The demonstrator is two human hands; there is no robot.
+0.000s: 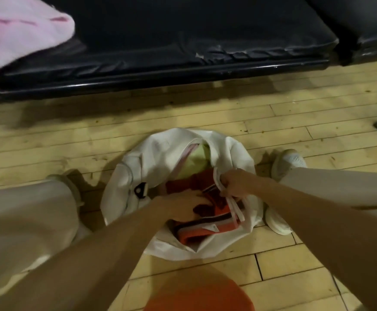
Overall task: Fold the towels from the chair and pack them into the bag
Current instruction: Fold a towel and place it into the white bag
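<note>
While my left hand (183,205) lies on the red-and-orange striped towel (207,223) inside the white bag (160,153), fingers mostly straight and pressing the cloth down, my right hand (234,184) is curled tight round the white straps (236,208) at the bag's right edge. The bag sits on the wooden floor (48,135) with its mouth gaping. Deeper in the bag, beyond the striped towel, a yellow-green towel (196,162) shows. A black mark (140,190) on the bag's left side is too blurred for me to read, and so is the small white tag (212,227) on the striped towel. Beyond the bag to the left, a pink towel (14,34) lies on the black chair seat (183,41).
</note>
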